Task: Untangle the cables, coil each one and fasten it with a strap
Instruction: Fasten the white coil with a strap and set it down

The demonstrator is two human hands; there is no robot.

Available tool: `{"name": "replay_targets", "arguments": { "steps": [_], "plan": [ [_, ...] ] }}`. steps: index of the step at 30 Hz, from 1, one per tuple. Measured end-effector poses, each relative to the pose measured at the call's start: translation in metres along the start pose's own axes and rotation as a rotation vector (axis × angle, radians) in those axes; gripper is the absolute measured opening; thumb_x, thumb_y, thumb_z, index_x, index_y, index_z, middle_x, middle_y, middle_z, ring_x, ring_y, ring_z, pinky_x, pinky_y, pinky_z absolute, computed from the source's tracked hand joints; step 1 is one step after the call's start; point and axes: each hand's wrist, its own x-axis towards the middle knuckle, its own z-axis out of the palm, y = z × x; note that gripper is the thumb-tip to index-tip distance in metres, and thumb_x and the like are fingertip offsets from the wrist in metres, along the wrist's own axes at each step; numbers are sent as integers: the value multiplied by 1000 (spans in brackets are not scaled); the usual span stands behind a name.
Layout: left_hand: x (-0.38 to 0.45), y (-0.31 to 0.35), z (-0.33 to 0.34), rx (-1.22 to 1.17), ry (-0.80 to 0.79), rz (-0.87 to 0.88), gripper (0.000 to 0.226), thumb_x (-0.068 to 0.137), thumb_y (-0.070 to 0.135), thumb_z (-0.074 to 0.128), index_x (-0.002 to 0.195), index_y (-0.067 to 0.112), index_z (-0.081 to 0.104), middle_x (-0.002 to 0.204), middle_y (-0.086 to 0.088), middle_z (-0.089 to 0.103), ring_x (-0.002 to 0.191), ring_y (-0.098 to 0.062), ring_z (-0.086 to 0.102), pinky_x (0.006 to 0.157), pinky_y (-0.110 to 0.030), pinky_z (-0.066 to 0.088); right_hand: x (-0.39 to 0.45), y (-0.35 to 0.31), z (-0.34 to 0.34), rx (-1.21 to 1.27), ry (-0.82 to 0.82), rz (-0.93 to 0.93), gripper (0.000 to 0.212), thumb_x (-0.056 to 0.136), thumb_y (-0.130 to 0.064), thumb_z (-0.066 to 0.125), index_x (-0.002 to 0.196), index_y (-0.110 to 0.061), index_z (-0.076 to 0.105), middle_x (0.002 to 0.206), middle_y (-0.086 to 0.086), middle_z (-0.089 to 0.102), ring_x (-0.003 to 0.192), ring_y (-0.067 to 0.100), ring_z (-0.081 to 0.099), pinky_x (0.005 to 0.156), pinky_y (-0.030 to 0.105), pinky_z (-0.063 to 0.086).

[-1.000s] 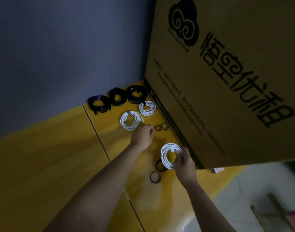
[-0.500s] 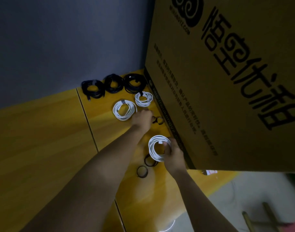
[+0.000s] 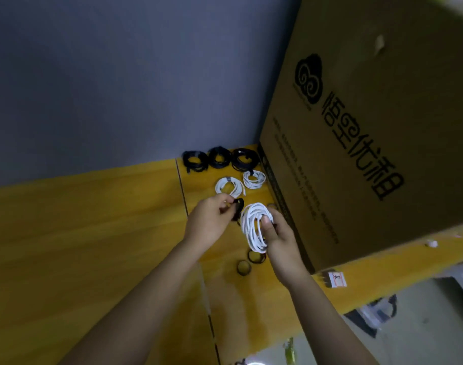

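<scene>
White cable coil [image 3: 255, 227], black strap [image 3: 237, 206] (yellow table [image 3: 93, 233])

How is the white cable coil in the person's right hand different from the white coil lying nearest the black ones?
The held coil is up off the table, gripped by the right hand; the far white coil lies flat by the cardboard box. The held coil looks looser, with no strap visible; the far one has a dark band at its top. Both are white, round coils.

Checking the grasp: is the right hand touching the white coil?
Touching. The head view shows the right hand gripping the white coil, its thumb pressed across the loops.
</scene>
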Motion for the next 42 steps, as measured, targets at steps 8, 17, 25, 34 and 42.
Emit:
{"name": "replay_targets", "arguments": {
  "steps": [8,17,25,34,42],
  "plan": [
    [-56,11,-74,88,63,-41,20,77,5,63,77,21,51,75,0,66,78,-25,63,64,-33,44,-20,-50,72,168,-151,4,30,100,-30,44,126,-22,56,119,3,66,110,17,62,92,37,52],
    [-83,-15,-161,61,204,-5,2,91,24,58,89,24,58,55,16,60,64,-16,62,61,-32,45,-45,-86,132,244,-370,41,25,98,-26,46,118,-17,59,102,4,72,88,14,68,68,22,53],
    [-101,-48,-213,-43,211,49,20,89,18,56,85,36,60,56,5,65,52,-10,64,62,-40,55,-58,-94,185,266,-278,-18,23,100,-21,44,116,-15,59,96,3,71,83,11,67,65,21,52],
    [-118,-77,-244,-311,276,91,12,87,15,68,87,25,76,80,14,69,69,4,59,66,-15,43,-66,-74,217,-166,-25,-244,17,99,-20,48,114,-20,57,72,-3,62,63,2,58,58,17,46],
    [-122,-88,-249,-306,332,110,28,83,16,71,69,40,67,78,14,66,64,4,55,62,-11,40,-76,-81,246,-675,119,-631,26,98,-22,52,121,-12,58,104,2,64,88,19,59,67,23,38]
  ]
}}
